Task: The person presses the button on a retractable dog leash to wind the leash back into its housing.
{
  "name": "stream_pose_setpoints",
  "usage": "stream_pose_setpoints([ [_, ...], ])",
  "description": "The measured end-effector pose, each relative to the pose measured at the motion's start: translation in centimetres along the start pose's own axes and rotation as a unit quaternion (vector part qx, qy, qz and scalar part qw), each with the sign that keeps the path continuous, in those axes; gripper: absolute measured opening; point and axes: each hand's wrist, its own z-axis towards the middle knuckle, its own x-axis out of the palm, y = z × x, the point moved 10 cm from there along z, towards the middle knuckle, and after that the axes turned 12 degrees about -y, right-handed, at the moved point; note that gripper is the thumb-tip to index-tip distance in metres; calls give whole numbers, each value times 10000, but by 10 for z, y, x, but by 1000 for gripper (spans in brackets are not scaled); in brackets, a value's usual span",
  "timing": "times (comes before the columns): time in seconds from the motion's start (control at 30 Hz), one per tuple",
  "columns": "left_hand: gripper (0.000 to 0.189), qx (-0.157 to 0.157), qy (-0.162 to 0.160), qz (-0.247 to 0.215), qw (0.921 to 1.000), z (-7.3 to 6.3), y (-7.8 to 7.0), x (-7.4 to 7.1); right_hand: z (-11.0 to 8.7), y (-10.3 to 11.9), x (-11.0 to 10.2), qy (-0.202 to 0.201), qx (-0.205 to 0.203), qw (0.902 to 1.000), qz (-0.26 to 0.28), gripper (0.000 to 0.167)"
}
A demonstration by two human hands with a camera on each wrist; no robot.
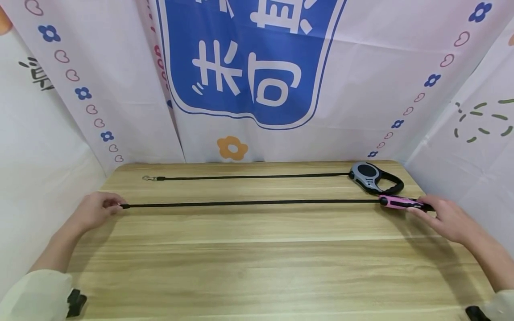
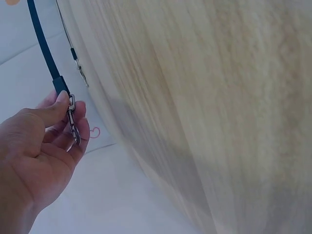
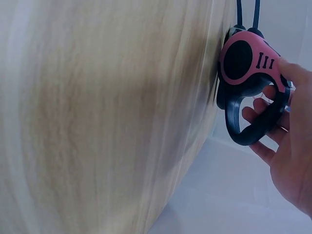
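Note:
A pink and black retractable dog leash [image 3: 265,57] is held by its black loop handle in my right hand [image 1: 449,218], the fingers curled through the loop. Its black strap [image 1: 249,203] runs straight and taut across to the left side of the table. There my left hand [image 1: 96,209] pinches the strap's end, thumb on the black sleeve beside the metal clip [image 2: 73,119]. Behind the pink leash, a grey and black retractable leash [image 1: 367,176] lies on the table, close to the pink one. Its strap [image 1: 257,177] is drawn out leftward, ending in a metal clip [image 1: 149,178].
The wooden table [image 1: 257,276] has rounded back corners. White printed cloth [image 1: 120,80] with a blue sign hangs behind it and along both sides. Dark devices are strapped at both cuffs.

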Motion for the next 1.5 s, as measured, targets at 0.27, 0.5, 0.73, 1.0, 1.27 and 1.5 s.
stream_pose_setpoints([
  [0.27, 11, -99, -23, -71, 9999, 0, 4, -3, 4, 3, -2, -160, -159, 9997, -3, 15],
  [0.5, 15, -121, -133, -225, 9996, 1, 5, -7, 4, -1, -1, -184, -75, 9998, 86, 12],
  [0.73, 16, 6, -306, -281, 9991, 1, 0, -10, 4, -3, -5, -362, 2, 9987, 352, 8],
  [1.0, 15, 119, -605, -204, 9979, 0, -5, -18, 5, -2, -8, -445, 23, 9981, 435, 7],
  [1.27, 14, 172, -904, -34, 9957, 2, -3, -24, 7, -5, -10, -311, 298, 9978, 500, 7],
  [1.5, 15, 32, -988, 70, 9951, 2, 1, -27, 11, -2, -14, -346, 401, 9966, 639, 5],
])
